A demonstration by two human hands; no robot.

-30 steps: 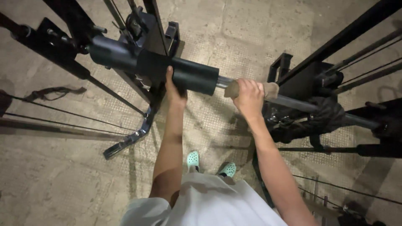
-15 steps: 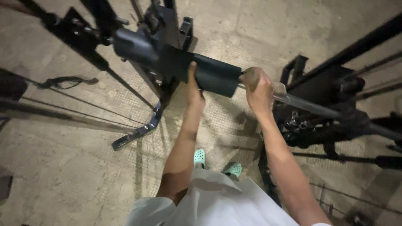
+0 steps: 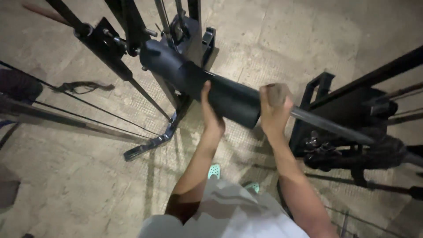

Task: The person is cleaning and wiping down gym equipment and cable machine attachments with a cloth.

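Seen from above, a person stands at a black metal frame (image 3: pixel 110 39) over a concrete floor (image 3: pixel 66 189). The left hand (image 3: pixel 212 115) presses, fingers wrapped, against a thick black roller (image 3: pixel 220 90) set chest-high on a thin bar (image 3: pixel 330 125). The right hand (image 3: pixel 274 112) is closed around a brownish pad (image 3: pixel 276 91), possibly a rag. If either hold loosens, the roller could slide along the bar and pinch fingers.

Left hand (image 3: pixel 210 115) left of right hand (image 3: pixel 274 115)
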